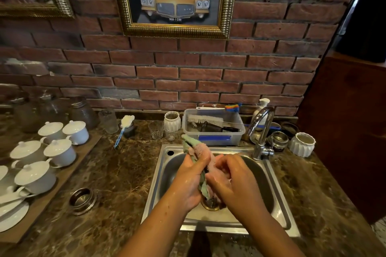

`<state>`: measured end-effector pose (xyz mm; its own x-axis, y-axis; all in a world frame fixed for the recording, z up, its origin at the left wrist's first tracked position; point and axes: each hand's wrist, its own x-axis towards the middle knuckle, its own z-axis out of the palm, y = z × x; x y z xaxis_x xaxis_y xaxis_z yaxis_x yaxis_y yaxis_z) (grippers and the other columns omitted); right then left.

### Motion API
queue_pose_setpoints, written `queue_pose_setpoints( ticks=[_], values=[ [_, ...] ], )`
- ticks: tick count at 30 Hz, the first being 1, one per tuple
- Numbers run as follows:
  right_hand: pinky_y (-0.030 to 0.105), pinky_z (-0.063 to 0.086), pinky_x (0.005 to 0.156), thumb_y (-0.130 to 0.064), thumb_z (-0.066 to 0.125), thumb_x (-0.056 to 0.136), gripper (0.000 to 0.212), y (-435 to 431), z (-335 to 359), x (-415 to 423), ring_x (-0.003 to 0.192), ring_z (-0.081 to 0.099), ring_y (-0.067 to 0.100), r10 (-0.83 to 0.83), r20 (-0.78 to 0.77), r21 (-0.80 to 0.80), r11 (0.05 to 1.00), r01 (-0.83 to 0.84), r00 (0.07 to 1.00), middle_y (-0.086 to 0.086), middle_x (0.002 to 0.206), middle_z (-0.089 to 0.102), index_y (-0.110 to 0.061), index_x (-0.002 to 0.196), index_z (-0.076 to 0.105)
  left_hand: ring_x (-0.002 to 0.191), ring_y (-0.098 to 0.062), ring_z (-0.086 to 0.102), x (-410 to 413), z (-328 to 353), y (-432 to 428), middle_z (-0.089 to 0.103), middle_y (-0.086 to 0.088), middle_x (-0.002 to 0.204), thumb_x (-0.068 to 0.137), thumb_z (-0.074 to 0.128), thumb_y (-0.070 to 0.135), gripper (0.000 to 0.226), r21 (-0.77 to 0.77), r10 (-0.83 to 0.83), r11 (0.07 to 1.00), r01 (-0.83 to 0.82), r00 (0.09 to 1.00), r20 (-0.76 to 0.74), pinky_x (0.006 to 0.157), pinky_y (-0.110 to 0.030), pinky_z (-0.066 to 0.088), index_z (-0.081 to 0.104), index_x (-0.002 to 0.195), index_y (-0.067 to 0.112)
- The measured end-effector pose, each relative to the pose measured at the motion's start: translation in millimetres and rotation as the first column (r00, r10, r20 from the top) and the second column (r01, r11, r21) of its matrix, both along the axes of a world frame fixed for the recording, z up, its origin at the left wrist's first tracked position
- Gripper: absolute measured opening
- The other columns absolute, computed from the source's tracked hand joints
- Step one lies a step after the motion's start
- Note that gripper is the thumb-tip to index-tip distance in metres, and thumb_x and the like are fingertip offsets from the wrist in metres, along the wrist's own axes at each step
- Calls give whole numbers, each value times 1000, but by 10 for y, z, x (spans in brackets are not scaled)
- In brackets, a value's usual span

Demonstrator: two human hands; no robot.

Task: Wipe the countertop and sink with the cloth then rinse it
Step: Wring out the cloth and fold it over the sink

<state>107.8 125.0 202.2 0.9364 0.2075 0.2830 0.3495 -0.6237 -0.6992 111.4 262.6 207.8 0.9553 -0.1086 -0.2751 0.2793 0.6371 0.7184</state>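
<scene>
Both my hands hold a pink and green cloth point(198, 150) over the steel sink point(165, 165). My left hand point(189, 181) grips the cloth's left side, its upper end sticking up above my fingers. Pressed against it from the right, my right hand point(231, 179) curls round the cloth too. Both hands look wet. The cloth's lower end hangs just above the brass drain point(211, 205). The chrome tap point(261, 131) stands at the sink's back right corner; no running water shows. Brown marble countertop point(117, 173) surrounds the sink.
A clear plastic tub point(213, 131) with a brush stands behind the sink, flanked by glasses and a white ribbed jar point(171, 120). White lidded cups point(59, 152) sit on a board at left. A metal ring point(82, 198) lies left of the sink. Another white ribbed jar point(302, 143) stands at right.
</scene>
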Motion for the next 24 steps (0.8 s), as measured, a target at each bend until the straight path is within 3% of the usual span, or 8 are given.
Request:
queue_pose_setpoints(
  ticks=[3,6,9,12,16,19,22,24],
  values=[
    [17,46,69,-42,67,89,18,20,-18,22,89,52,-2,-7,2,-89,996,7,1000,-17,98,50,-37,99,54,112,-32,71,-52,-10,41,72,-19,122,97,57,30,46,-19,-27,999,26,999,-17,93,-48,57,50,142,19],
    [15,43,64,-34,60,96,6,9,4,3,83,54,0,-57,-13,-56,997,57,998,-15,92,53,-37,93,56,114,-33,70,-116,-31,89,71,-19,125,98,57,27,44,-20,-81,997,81,996,-22,93,-48,56,52,140,15],
    [18,49,68,-24,64,95,10,-25,20,7,82,62,2,16,-182,155,988,12,983,-7,83,65,-29,85,65,117,-37,67,-148,-83,98,70,-21,126,97,58,13,39,-51,-105,993,104,994,-21,101,-53,52,54,136,5],
    [27,53,70,-14,64,95,14,-62,76,5,81,70,11,179,-379,445,896,9,908,-2,84,73,-13,83,71,118,-35,67,-142,-105,89,70,-20,126,94,61,9,43,-59,-118,991,117,993,-13,105,-55,49,54,136,5],
    [29,55,70,-9,64,94,20,-125,128,11,86,72,19,269,-504,618,776,125,821,6,96,76,-12,77,74,118,-36,67,-134,-115,52,70,-22,123,89,68,6,48,26,-148,989,148,989,-3,109,-55,46,56,135,4],
    [30,57,70,-7,64,93,21,-176,156,16,82,73,19,299,-547,638,754,158,782,8,95,77,-10,77,77,115,-36,68,-136,-119,50,71,-22,122,87,69,6,49,26,-164,986,164,986,-2,104,-53,50,56,134,5],
    [21,54,63,-10,64,94,20,-168,170,10,72,72,12,240,-520,577,807,130,819,3,83,77,-9,81,78,119,-37,66,-121,-119,57,68,-23,128,88,68,8,56,-42,-179,983,178,984,-2,103,-55,50,48,140,6],
    [26,56,69,-13,66,94,18,-137,141,8,80,73,14,197,-505,515,850,110,840,2,83,78,-15,83,80,121,-36,65,-115,-131,34,67,-20,131,84,75,11,68,7,-193,981,193,981,3,99,-53,53,44,144,8]
  ],
)
